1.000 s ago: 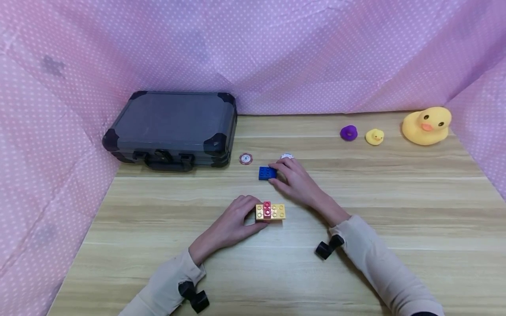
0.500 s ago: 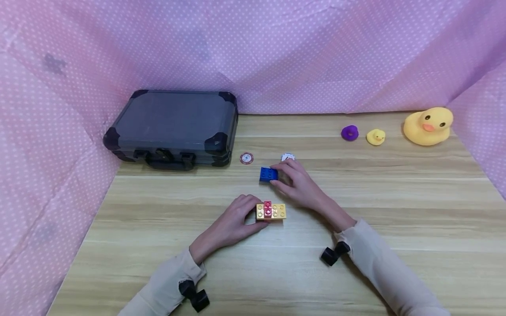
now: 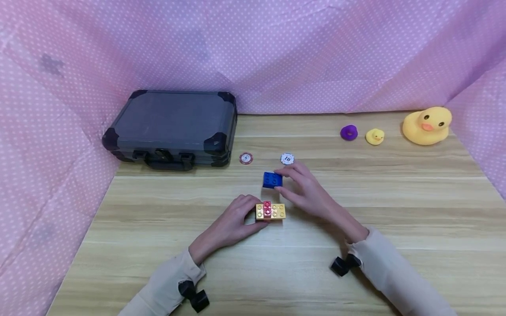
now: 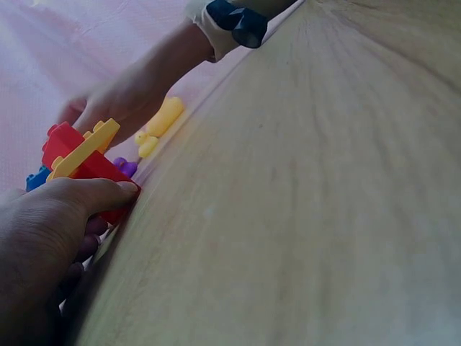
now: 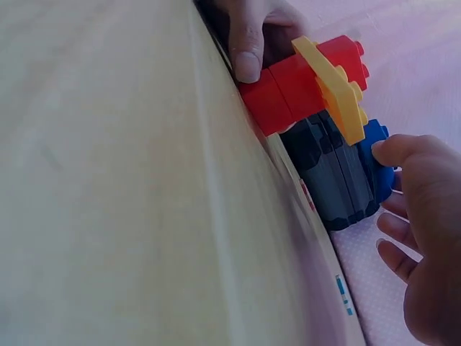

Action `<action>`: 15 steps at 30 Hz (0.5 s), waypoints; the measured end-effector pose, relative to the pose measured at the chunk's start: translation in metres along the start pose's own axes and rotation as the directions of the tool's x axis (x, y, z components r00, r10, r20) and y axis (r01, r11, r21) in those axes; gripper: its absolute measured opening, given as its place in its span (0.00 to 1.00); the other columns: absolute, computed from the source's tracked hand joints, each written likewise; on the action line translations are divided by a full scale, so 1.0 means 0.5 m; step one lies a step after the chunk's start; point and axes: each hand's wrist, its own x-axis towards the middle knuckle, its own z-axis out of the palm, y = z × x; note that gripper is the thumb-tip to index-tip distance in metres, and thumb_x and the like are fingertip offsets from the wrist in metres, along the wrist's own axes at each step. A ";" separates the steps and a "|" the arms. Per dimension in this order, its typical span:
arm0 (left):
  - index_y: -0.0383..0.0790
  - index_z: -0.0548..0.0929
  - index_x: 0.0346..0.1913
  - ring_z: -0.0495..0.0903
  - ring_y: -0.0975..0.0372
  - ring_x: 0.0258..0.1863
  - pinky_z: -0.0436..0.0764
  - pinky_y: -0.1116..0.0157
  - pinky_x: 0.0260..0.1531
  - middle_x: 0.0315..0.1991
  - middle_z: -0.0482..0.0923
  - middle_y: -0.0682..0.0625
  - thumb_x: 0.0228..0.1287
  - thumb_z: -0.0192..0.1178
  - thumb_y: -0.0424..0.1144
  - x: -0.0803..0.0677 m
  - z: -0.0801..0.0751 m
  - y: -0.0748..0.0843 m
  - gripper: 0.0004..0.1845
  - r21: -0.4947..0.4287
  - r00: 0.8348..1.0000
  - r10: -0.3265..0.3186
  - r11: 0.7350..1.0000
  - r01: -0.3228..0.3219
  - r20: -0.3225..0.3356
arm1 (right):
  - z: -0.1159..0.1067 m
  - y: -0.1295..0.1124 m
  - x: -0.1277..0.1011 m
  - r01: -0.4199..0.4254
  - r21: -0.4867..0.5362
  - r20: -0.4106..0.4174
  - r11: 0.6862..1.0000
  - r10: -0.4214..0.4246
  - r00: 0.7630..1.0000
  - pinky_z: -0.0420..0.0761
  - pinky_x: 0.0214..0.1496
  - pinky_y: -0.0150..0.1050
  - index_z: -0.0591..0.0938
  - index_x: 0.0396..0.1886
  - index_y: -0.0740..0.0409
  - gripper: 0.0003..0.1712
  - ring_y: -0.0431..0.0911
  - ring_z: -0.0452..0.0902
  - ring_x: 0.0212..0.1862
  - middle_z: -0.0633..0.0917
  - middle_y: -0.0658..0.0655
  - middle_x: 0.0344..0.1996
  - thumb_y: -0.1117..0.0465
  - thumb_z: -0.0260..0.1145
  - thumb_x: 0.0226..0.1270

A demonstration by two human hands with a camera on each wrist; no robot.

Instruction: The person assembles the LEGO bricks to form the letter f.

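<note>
My left hand [image 3: 231, 221] grips the lower part of a stack of red toy bricks [image 5: 277, 94] standing on the table. A flat yellow building plate [image 3: 279, 211] lies across that stack, and a small red brick [image 3: 267, 209] sits on top of it. My right hand [image 3: 310, 191] pinches a blue studded brick [image 3: 272, 180] between thumb and fingers. The blue brick hangs above the table, just behind the stack and apart from it in the head view. Much of it is hidden by the thumb in the right wrist view.
A grey case [image 3: 174, 123] with black corners stands at the back left. A red-rimmed chip [image 3: 246, 158] and a white chip [image 3: 287, 159] lie behind the bricks. Purple [image 3: 348, 133], small yellow [image 3: 374, 137] and large yellow [image 3: 427, 126] rubber ducks sit at the back right.
My right hand has lifted the blue brick and brought it toward the person, slightly rightward, uncovering the white chip. My left hand and the stack stay in place.
</note>
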 end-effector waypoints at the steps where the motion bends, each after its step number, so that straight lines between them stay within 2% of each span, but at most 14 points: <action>1: 0.45 0.82 0.56 0.75 0.63 0.52 0.77 0.58 0.53 0.53 0.80 0.56 0.65 0.74 0.45 0.000 0.000 -0.001 0.20 -0.002 1.000 -0.002 1.000 0.002 0.002 | -0.001 -0.002 -0.002 0.007 -0.002 0.000 1.000 -0.007 1.000 0.75 0.62 0.51 0.81 0.62 0.64 0.25 0.52 0.72 0.61 0.79 0.59 0.57 0.66 0.74 0.66; 15: 0.45 0.82 0.56 0.74 0.64 0.52 0.77 0.58 0.53 0.52 0.80 0.57 0.65 0.74 0.45 0.000 0.001 -0.001 0.20 0.000 1.000 0.011 1.000 -0.011 -0.006 | -0.019 -0.035 -0.024 0.066 -0.014 -0.012 0.998 -0.066 0.998 0.73 0.64 0.41 0.81 0.63 0.62 0.27 0.50 0.72 0.60 0.79 0.56 0.56 0.67 0.75 0.64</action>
